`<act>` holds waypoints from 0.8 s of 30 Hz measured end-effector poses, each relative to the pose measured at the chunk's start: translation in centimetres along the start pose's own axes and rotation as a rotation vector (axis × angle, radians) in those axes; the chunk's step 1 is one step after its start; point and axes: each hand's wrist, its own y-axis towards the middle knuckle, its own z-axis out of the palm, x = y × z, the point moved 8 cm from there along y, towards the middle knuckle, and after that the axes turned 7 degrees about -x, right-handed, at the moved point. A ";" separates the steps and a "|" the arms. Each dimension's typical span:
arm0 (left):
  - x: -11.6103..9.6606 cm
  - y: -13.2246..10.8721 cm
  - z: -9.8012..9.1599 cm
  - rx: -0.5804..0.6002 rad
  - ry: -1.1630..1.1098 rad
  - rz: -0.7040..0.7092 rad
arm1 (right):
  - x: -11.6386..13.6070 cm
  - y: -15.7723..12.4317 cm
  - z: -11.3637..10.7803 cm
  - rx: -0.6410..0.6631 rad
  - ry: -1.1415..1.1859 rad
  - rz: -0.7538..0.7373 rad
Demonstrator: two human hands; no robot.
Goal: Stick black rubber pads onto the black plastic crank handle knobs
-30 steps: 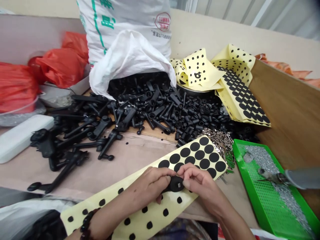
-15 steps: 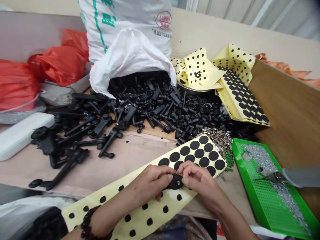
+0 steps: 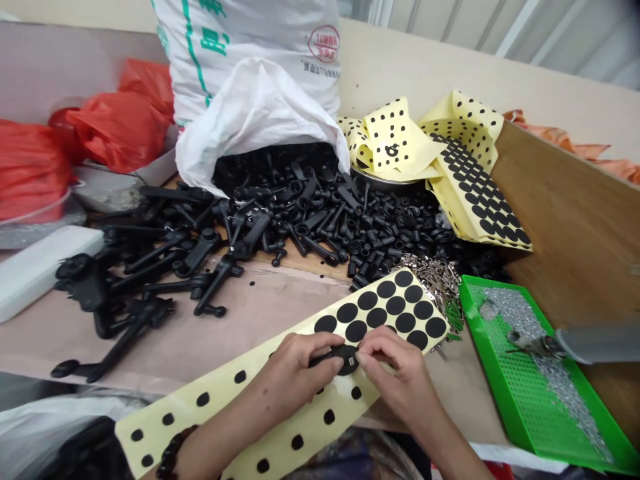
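Observation:
My left hand (image 3: 307,367) is closed around a black plastic part with a round end (image 3: 348,361), on which a small metal piece shows. At the right edge of that end, my right hand (image 3: 393,367) pinches with thumb and fingertips; whether a thin sticker lies between them I cannot tell. Beneath both hands lies a yellow backing sheet (image 3: 295,420). Its upper right part carries rows of large round black stickers (image 3: 367,301), while the lower left bears only small black dots.
Black plastic arms and sleeves (image 3: 310,220) spill from a white woven sack (image 3: 260,113). At right are a green tray (image 3: 520,393) of small metal pieces, a grey-handled tool (image 3: 595,343) and folded sticker sheets (image 3: 480,193). A white box (image 3: 45,267) and red bags (image 3: 120,127) stand left.
The view has shifted slightly. My right fingers have moved a little at the edge of the round end, and the part has tilted slightly. The left hand keeps its hold.

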 end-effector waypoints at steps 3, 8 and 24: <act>0.3 -0.3 0.0 0.002 -0.064 0.005 | -0.6 -0.5 -0.1 -0.013 0.085 0.050; 0.8 -0.7 -0.5 -0.028 -0.130 0.000 | -2.6 -1.1 0.6 -0.014 0.392 0.318; -1.7 -2.8 -2.2 -0.190 0.029 0.404 | 2.5 -0.5 1.7 0.032 0.055 -0.119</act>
